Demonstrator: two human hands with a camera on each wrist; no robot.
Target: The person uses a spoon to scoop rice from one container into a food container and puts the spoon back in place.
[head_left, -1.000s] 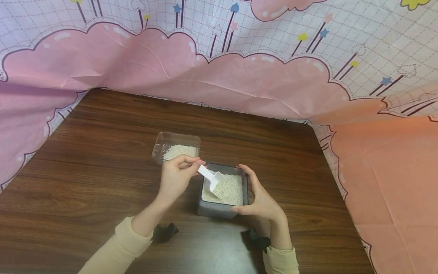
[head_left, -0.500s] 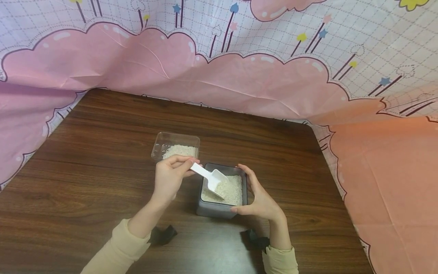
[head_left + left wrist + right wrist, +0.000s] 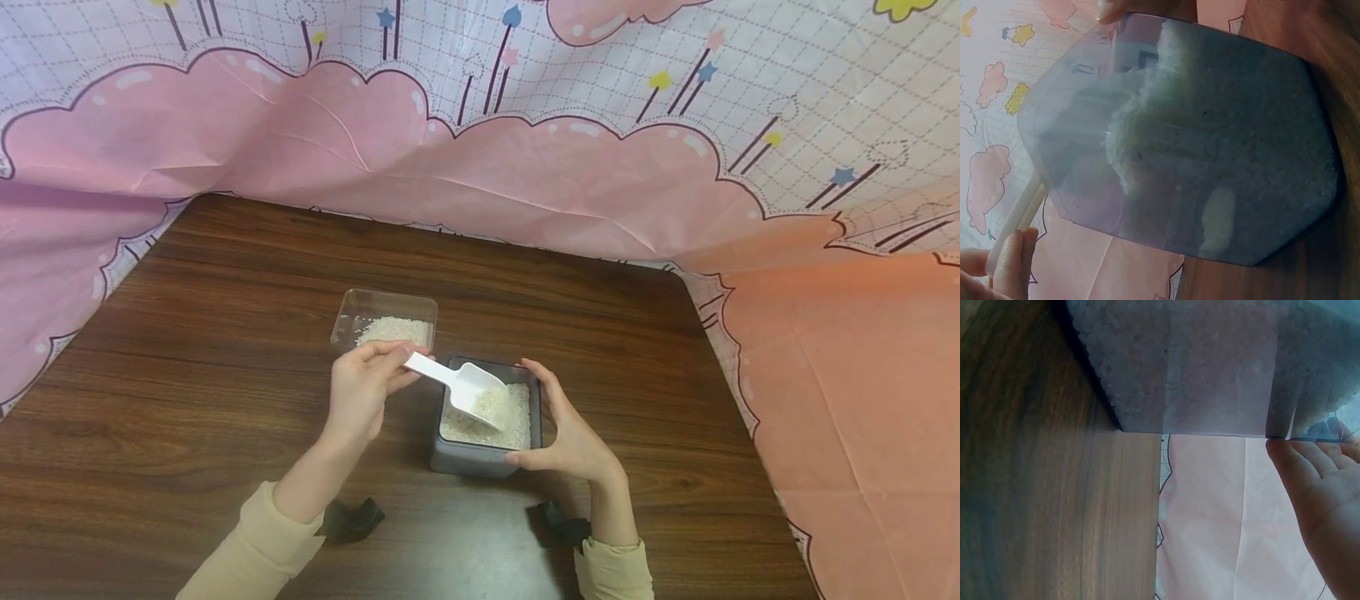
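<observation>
A white scoop (image 3: 463, 383) is pinched by its handle between the thumb and fingers of my left hand (image 3: 360, 390). Its bowl, with some rice in it, dips into a square grey see-through container (image 3: 471, 460), tilted towards the right. Rice (image 3: 519, 412) fills much of that container, heaped unevenly against the wall in the left wrist view. My right hand (image 3: 576, 437) grips the container's right side, thumb at the near corner and fingers at the far one. In the right wrist view, the fingers (image 3: 1300, 465) lie along the container's upper wall.
Behind my left hand stands a clear plastic tub (image 3: 347, 323) holding a smaller heap of rice (image 3: 392, 330). Dark straps (image 3: 356, 521) hang at both wrists. The brown wooden table (image 3: 187, 400) is bordered by a patterned pink cloth (image 3: 480, 183) at the back and sides.
My left hand has drawn back to the left, and the scoop's handle has swung flatter while its bowl has moved right over the rice. The right hand and the container have stayed put.
</observation>
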